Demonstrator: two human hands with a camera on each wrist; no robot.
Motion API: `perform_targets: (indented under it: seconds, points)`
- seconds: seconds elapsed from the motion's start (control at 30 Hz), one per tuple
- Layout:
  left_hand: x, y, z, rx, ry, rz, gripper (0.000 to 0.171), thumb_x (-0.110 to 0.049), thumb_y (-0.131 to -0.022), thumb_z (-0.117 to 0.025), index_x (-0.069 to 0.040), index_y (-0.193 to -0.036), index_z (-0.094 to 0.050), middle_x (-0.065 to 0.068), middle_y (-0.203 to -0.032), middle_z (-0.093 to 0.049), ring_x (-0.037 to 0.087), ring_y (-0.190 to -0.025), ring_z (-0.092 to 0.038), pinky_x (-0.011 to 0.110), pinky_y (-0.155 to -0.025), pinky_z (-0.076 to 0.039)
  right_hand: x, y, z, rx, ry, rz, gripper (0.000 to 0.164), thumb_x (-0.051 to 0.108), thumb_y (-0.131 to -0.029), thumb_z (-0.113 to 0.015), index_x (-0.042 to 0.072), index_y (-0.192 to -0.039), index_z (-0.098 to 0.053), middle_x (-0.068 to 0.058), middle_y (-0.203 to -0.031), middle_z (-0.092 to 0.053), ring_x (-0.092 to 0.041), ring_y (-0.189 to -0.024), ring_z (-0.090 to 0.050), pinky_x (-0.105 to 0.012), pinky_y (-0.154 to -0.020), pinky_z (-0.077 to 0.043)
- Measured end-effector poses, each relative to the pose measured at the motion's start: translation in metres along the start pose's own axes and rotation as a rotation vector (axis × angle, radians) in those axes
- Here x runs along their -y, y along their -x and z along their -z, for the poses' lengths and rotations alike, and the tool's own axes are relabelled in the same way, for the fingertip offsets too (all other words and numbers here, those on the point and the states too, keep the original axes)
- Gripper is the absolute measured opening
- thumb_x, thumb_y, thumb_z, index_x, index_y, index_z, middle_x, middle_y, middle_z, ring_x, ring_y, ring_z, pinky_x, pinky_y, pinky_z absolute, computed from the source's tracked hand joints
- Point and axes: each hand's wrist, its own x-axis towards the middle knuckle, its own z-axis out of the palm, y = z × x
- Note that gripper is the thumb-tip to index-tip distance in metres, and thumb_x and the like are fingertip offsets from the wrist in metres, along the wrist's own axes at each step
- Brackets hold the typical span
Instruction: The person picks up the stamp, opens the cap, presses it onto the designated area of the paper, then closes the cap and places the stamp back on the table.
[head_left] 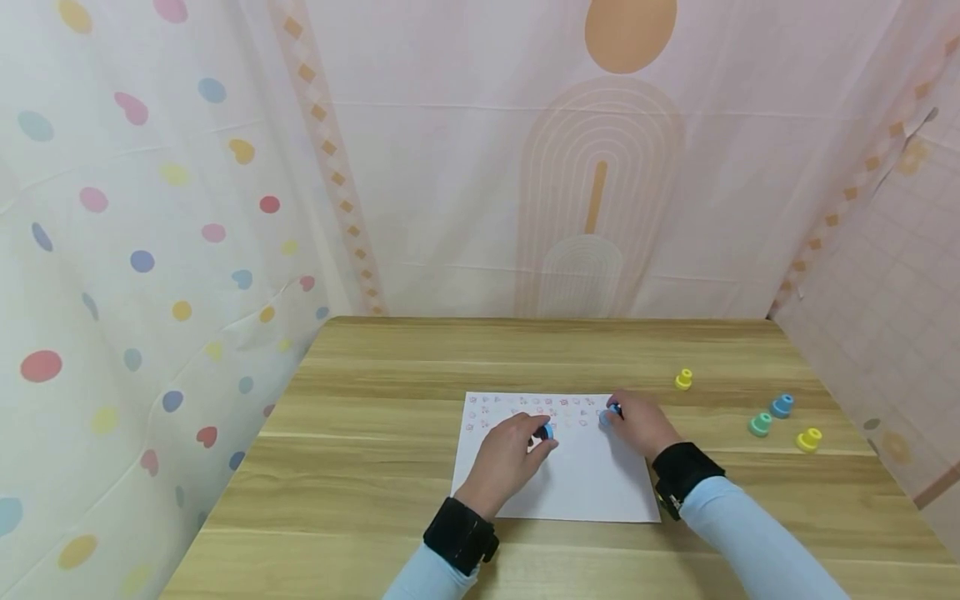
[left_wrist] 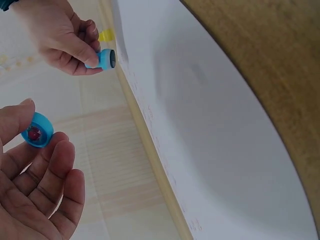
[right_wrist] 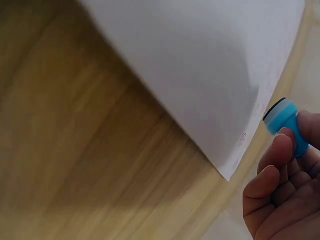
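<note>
Between thumb and fingertips my left hand point(head_left: 506, 458) pinches a small blue cap point(left_wrist: 40, 128), whose open side shows a dark red spot inside in the left wrist view. My right hand point(head_left: 643, 427) holds a blue toy stamp point(right_wrist: 286, 122) by its narrow handle, the dark-edged stamping face turned outward. Both hands are over a white sheet of paper point(head_left: 585, 479), the right one near its far right corner. Rows of small red prints point(head_left: 564, 402) run along the sheet's far edge, partly hidden behind the left hand.
On the wooden table point(head_left: 360, 467), right of the sheet, stand a yellow stamp point(head_left: 683, 380), a blue stamp point(head_left: 782, 407), a green stamp point(head_left: 760, 425) and another yellow stamp point(head_left: 809, 440). Patterned curtains point(head_left: 450, 208) hang behind the table and at its sides.
</note>
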Motion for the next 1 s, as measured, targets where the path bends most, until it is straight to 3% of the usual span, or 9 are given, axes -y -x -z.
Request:
perform_targets:
  seconds: [0.33,0.7,1.0]
  points:
    - [0.000,0.001,0.000,0.021,0.003,0.021,0.039,-0.030,-0.086,-0.070,-0.007,-0.118,-0.067,0.003,-0.095,-0.070,0.015,-0.081,-0.061,0.030,-0.070,-0.057,0.005,-0.004,-0.006,-0.013,0.145,0.064,0.021,0.014,-0.092,-0.063,-0.002,-0.105,-0.062,-0.013,-0.093,-0.067,-0.024,-0.078,-0.054,-0.043,-0.077,-0.052]
    - [0.000,0.001,0.000,0.028,-0.004,0.019,0.039,-0.030,-0.086,-0.069,-0.008,-0.118,-0.068,0.002,-0.094,-0.070,0.013,-0.080,-0.061,0.029,-0.070,-0.056,0.009,-0.006,-0.011,-0.016,0.190,0.070,0.017,0.013,-0.091,-0.064,-0.001,-0.102,-0.063,-0.013,-0.090,-0.068,-0.023,-0.073,-0.055,-0.043,-0.074,-0.053]
    - [0.001,0.000,-0.001,0.041,-0.001,0.023,0.039,-0.031,-0.086,-0.070,-0.008,-0.118,-0.068,0.002,-0.092,-0.070,0.012,-0.078,-0.059,0.028,-0.069,-0.056,0.013,-0.006,-0.011,-0.011,0.257,0.151,0.014,0.006,-0.088,-0.066,-0.001,-0.100,-0.063,-0.014,-0.087,-0.070,-0.022,-0.070,-0.055,-0.042,-0.074,-0.055]
